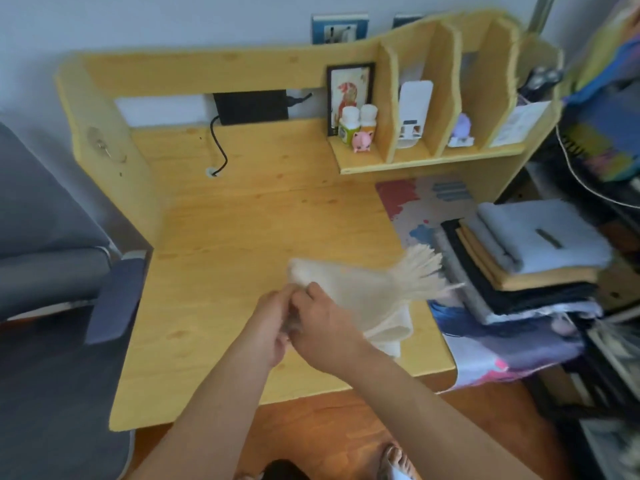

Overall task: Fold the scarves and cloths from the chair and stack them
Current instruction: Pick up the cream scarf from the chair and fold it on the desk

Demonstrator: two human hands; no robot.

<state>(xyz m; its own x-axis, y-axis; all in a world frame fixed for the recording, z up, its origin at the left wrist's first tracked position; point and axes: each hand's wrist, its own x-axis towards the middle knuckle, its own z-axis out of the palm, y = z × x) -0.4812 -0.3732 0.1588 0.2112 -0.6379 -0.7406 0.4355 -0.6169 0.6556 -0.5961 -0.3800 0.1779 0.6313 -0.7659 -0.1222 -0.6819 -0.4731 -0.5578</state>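
Note:
A cream scarf point(367, 292) with a fringed end lies partly lifted over the wooden desk point(225, 237), its fringe blurred near the stack. Both hands meet at its left edge: my left hand point(273, 323) and my right hand point(322, 327) each grip the cloth with curled fingers. A stack of folded cloths point(526, 258) sits at the desk's right, light blue on top, then tan, black and grey. The grey chair point(52, 271) stands at the left with no cloths visible on it.
A shelf unit point(433, 109) at the desk's back holds small bottles, a pink figure and a framed picture. A black cable point(221, 150) runs into a desk hole. A patterned mat point(415, 209) lies under the stack. Cluttered shelves stand at the right.

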